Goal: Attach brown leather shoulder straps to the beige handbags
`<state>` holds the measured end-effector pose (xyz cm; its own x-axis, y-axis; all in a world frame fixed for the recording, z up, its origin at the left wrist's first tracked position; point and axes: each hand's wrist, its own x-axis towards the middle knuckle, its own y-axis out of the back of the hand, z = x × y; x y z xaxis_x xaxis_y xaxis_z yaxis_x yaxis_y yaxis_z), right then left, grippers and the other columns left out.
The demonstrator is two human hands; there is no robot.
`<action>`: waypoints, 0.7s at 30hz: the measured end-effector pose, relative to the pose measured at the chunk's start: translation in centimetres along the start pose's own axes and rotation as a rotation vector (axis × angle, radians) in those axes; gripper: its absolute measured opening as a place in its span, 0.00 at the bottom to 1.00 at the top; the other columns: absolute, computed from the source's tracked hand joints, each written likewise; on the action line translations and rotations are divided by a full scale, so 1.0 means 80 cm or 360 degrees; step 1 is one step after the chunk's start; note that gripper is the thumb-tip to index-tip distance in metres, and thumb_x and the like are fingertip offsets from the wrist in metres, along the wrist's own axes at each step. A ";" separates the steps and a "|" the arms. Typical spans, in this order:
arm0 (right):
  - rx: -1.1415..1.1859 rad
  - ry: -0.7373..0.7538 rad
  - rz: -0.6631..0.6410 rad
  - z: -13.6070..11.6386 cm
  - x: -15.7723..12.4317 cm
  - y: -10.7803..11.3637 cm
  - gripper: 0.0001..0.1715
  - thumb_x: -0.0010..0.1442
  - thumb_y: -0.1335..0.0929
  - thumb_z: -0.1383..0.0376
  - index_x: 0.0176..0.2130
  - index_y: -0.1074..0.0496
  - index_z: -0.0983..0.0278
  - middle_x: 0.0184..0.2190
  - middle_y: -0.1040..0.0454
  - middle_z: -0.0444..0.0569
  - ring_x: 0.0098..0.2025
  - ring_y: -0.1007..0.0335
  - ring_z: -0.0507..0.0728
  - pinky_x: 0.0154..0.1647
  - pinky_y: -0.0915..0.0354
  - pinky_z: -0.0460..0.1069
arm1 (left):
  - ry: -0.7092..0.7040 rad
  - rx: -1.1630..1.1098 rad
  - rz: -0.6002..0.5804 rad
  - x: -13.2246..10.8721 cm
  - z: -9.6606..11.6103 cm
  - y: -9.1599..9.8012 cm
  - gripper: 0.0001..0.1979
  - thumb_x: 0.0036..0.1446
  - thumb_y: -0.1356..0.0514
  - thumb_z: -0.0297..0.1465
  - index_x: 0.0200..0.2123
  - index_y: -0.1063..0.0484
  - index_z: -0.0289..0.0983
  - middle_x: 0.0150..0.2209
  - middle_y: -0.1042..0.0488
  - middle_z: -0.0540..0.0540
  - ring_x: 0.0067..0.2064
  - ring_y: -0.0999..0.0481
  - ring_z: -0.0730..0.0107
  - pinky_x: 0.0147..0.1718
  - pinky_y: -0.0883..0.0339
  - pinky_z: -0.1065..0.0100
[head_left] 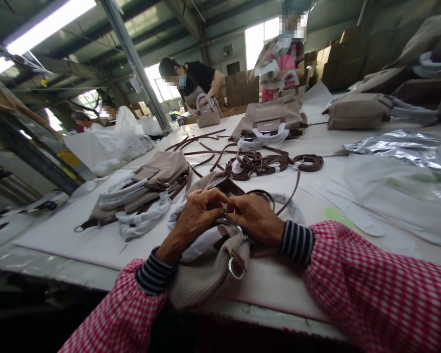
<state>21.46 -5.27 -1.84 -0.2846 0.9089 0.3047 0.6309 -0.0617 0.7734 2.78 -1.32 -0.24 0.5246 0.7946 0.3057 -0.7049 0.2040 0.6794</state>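
Note:
A beige ribbed handbag (209,274) lies at the table's front edge, its metal zipper (241,232) showing and a silver D-ring (236,267) on its near end. My left hand (196,215) is closed on the bag's edge beside the zipper. From the other side, my right hand (255,218) pinches the same edge, its fingertips almost meeting the left ones. What sits between the fingertips is too small to make out. White wrapping covers the bag's handles, partly behind my hands. Just beyond them are the bag's far end and a dark brown strap (293,193).
Another beige bag (165,169) with wrapped handles lies at left. Coiled brown straps (255,164) are heaped ahead, with a bag (268,115) behind them. Plastic sheets (400,196) and more bags (360,110) are at right. Across the table, a co-worker (198,81) handles a small handbag (208,113).

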 end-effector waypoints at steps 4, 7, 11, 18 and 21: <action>0.0141 0.0003 0.0074 0.007 0.001 -0.004 0.11 0.64 0.29 0.61 0.44 0.23 0.65 0.29 0.25 0.45 0.31 0.33 0.53 0.34 0.47 0.47 | -0.0003 -0.0146 0.0129 0.002 0.010 -0.005 0.07 0.53 0.36 0.28 0.37 0.29 0.38 0.34 0.24 0.50 0.37 0.25 0.69 0.39 0.32 0.68; 0.0233 0.0061 0.0065 0.013 0.007 -0.004 0.08 0.64 0.31 0.63 0.38 0.22 0.65 0.28 0.26 0.45 0.31 0.33 0.52 0.35 0.45 0.47 | -0.0065 -0.0024 0.0226 0.006 0.022 -0.009 0.05 0.55 0.37 0.29 0.34 0.31 0.38 0.34 0.27 0.51 0.37 0.28 0.70 0.39 0.34 0.69; 0.0509 0.0068 -0.0012 0.021 0.014 -0.002 0.09 0.61 0.34 0.68 0.30 0.25 0.66 0.27 0.27 0.44 0.31 0.34 0.51 0.34 0.44 0.46 | -0.0152 0.0175 0.0363 0.011 0.032 -0.018 0.04 0.57 0.39 0.26 0.32 0.33 0.38 0.33 0.29 0.51 0.37 0.29 0.69 0.43 0.33 0.67; 0.0929 -0.0270 -0.0007 0.025 0.014 0.000 0.10 0.60 0.34 0.65 0.30 0.27 0.66 0.20 0.28 0.43 0.23 0.38 0.50 0.26 0.46 0.45 | -0.0122 0.0432 0.0211 0.003 0.021 -0.013 0.06 0.61 0.37 0.30 0.42 0.28 0.39 0.40 0.23 0.49 0.43 0.25 0.64 0.50 0.34 0.60; 0.0789 -0.0222 -0.0014 0.022 0.012 0.002 0.10 0.60 0.33 0.64 0.29 0.27 0.66 0.19 0.27 0.44 0.22 0.38 0.50 0.26 0.45 0.45 | -0.0098 0.0591 0.0021 -0.002 0.018 -0.006 0.05 0.60 0.38 0.27 0.40 0.25 0.40 0.40 0.22 0.49 0.46 0.26 0.62 0.55 0.37 0.57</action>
<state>22.60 -3.68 -2.39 -0.2140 0.9569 0.1963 0.9050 0.1186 0.4085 3.73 -2.35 0.33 0.5522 0.7577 0.3478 -0.4966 -0.0361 0.8672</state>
